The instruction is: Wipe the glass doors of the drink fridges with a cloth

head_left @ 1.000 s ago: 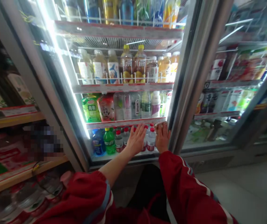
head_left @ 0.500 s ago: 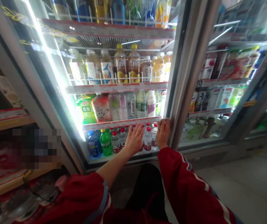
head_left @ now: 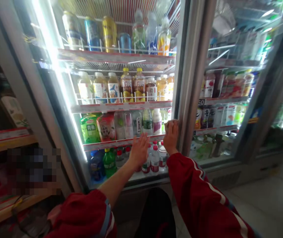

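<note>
My left hand (head_left: 139,150) is stretched out with its fingers extended, in front of the lowest shelf edge of a lit drinks fridge. It appears to lie against the glass door (head_left: 128,178), though contact is hard to make out. Close to the door's right-hand frame, my right hand (head_left: 171,138) presses a crumpled, greyish-brown cloth (head_left: 171,122) to the glass; the fingers hide most of it. Small red-capped water bottles (head_left: 155,159) stand behind the hands, and a green bottle (head_left: 109,162) is farther left.
Shelves above hold juice bottles (head_left: 126,84), cans (head_left: 109,33) and larger drink packs (head_left: 106,127). A metal door frame (head_left: 193,82) divides this fridge section from another at right. Wooden-edged shelves (head_left: 10,144) stand close on the left. Pale floor tiles (head_left: 262,195) show at lower right.
The camera view has tilted up, so the shelves sit lower in the picture. Against the shelves, both hands have moved up, the right one still with the cloth.
</note>
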Demonstrator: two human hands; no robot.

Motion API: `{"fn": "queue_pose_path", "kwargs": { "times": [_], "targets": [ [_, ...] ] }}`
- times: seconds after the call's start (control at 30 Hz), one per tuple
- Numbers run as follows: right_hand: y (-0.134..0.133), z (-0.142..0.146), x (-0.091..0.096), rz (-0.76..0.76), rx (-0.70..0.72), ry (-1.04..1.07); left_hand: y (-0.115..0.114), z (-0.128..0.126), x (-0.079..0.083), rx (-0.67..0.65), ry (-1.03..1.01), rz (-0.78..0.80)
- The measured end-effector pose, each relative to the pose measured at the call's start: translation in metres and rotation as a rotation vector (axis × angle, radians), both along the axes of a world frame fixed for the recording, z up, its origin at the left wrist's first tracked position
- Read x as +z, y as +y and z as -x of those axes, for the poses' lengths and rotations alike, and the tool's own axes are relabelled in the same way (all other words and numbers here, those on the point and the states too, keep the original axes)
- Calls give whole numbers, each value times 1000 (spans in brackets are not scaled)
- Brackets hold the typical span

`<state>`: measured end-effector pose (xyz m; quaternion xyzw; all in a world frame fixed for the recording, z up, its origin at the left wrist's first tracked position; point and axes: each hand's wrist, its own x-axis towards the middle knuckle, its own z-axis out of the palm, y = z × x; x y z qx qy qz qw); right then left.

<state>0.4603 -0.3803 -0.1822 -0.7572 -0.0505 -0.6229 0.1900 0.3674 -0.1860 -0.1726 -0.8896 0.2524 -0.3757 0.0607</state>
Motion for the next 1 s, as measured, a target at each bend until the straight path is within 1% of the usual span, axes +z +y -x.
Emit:
{"fn": "queue_pose_path", "kwargs": {
  "times": [0.1,0.17,0.2,0.27,0.4,0.47,0.53,0.67,0.73,0.8,0.87,0.93,1.0],
  "targets": [
    [3,4,-15,29,21,-36,3,0,4,-4,-11,11],
    [6,5,-15,24,29,-70,5,0,7,-8,-15,21],
    [8,4,-10,19,29,-91,5,0,9,-11,-20,26],
    [11,2,10,18,33,-129,6,-1,14,-20,-35,33],
    [15,0,63,22,55,-133,10,0,27,-23,-98,45],
    [16,1,78,22,43,-104,14,1,33,-17,-123,56],
    [16,3,78,36,24,-78,19,3,37,-5,-134,67],
    [15,6,55,95,9,-46,31,3,42,32,-145,89],
    [13,6,48,100,9,-54,36,3,44,43,-157,98],
    [12,3,52,84,14,-78,40,3,47,50,-173,109],
    [15,-1,61,60,28,-114,43,4,50,55,-184,123],
    [26,-2,68,54,51,-153,47,6,51,60,-191,137],
    [46,1,67,84,82,-183,50,8,51,64,-192,145]
  ]
}}
